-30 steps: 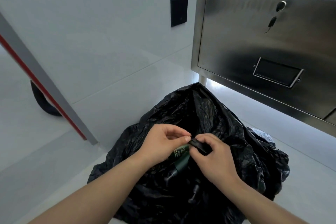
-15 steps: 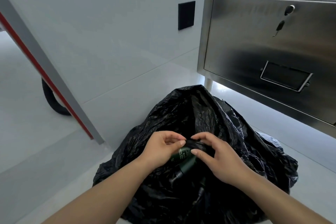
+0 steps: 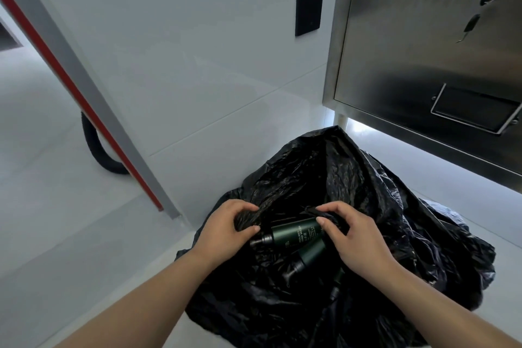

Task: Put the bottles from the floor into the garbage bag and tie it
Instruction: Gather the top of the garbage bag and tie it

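A crumpled black garbage bag (image 3: 367, 183) lies on the white floor against the wall. Inside its open mouth lie dark green pump bottles: one (image 3: 293, 233) across the top with pale lettering, a second (image 3: 309, 256) below it, and a third (image 3: 337, 281) mostly hidden in the folds. My left hand (image 3: 226, 230) pinches a fold of the bag's rim at the left of the opening. My right hand (image 3: 353, 237) grips the rim at the right, its thumb near the top bottle's base.
A stainless steel cabinet (image 3: 423, 59) with a key in its lock overhangs at the right. A white tiled wall with a black plate (image 3: 309, 11) stands behind. A grey and red slanted post (image 3: 84, 93) and a black hose (image 3: 99, 150) lie to the left.
My hands were close together at the bag's middle; they have drawn apart, each holding rim plastic, and the opening now shows the bottles more fully.
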A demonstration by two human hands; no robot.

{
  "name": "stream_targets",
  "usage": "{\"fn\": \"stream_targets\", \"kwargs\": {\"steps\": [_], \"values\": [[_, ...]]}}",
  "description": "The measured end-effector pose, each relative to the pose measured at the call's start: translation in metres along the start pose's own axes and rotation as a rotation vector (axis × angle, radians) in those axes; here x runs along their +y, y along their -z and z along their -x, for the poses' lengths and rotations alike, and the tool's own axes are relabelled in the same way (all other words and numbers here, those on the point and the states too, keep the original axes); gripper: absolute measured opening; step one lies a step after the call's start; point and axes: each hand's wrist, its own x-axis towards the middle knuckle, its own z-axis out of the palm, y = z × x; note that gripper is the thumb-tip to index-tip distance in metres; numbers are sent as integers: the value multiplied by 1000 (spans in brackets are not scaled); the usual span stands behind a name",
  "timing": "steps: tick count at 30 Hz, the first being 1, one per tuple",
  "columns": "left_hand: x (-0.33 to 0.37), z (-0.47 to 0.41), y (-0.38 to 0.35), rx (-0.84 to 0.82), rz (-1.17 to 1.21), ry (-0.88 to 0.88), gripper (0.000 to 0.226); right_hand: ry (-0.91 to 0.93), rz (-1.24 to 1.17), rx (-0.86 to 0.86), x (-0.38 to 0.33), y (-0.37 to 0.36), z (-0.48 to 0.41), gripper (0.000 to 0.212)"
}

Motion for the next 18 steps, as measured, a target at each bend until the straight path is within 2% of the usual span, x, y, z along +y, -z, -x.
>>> {"fn": "stream_targets", "kwargs": {"steps": [4, 10, 14, 18], "values": [[-23, 3, 4, 9, -145, 115, 47, 0, 6, 11, 4, -4, -1, 14], [-43, 3, -7, -171, -175, 199, 70, 10, 34, 33, 9, -6, 1, 15], [-44, -1, -9, -152, -155, 132, 62, 25, 52, 69, 11, 3, 2, 17], [-8, -23, 2, -58, -121, 39, 47, 64, 117, 94, -4, 48, -2, 24]]}}
